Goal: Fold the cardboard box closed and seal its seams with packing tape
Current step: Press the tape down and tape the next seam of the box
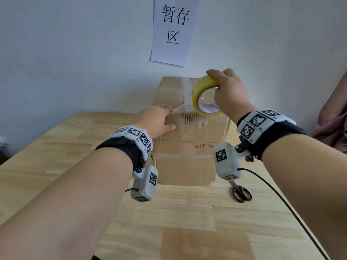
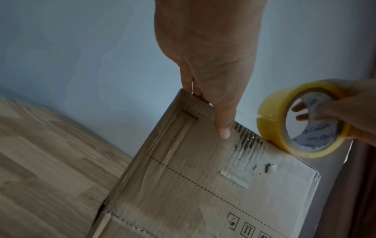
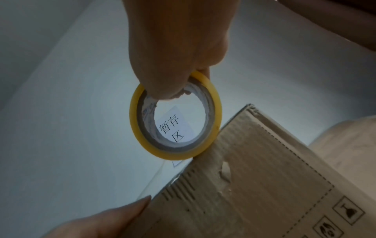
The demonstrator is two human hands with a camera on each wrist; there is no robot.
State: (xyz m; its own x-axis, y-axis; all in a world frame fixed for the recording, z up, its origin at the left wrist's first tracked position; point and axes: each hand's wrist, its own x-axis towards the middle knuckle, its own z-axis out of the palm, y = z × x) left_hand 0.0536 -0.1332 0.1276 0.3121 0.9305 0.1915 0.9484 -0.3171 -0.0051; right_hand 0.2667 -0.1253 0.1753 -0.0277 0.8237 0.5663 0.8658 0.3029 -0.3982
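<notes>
A closed cardboard box (image 1: 187,136) stands on the wooden table (image 1: 56,147) against the wall, with a clear tape strip (image 1: 186,89) along its top seam. My right hand (image 1: 217,81) grips a yellow tape roll (image 1: 199,91), fingers through its core, with the roll's lower rim at the box's near top edge. A short clear length of tape (image 1: 181,107) runs from the roll to my left hand (image 1: 167,117). That hand lies over the same edge, fingers on the top and straight thumb (image 2: 223,128) on the front face. The fingertips are hidden in the wrist views.
Black-handled scissors (image 1: 241,193) lie on the table right of the box, beside a black cable (image 1: 281,199). A paper sign (image 1: 174,29) hangs on the wall behind. Pink cloth (image 1: 332,124) sits at the right edge. Bare tabletop stretches left and in front of the box.
</notes>
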